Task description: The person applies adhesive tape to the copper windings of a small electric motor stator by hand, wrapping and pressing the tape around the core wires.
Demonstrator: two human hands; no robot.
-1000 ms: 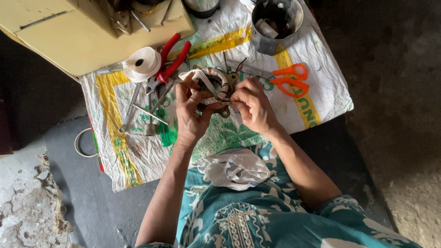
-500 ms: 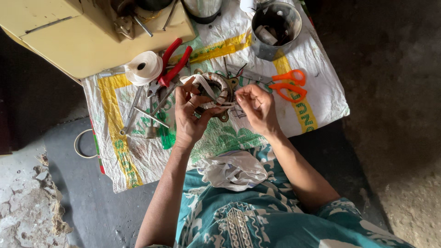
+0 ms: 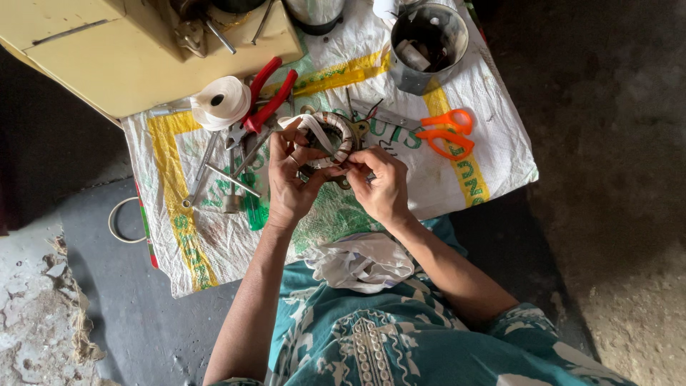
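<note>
Left hand gripping wound coil ring | right hand pinching its white tape | ring sitting above woven sack, beside red pliers

Both bare forearms reach forward from the lower edge of the head view and converge; the left hand is raised with its palm turned inward, fingers curled and thumb pressed toward the right hand; the right hand lies knuckles-up, its fingers bent in a pinch at the fingertips; the two hands meet almost fingertip to fingertip, wrists slightly bent.
</note>
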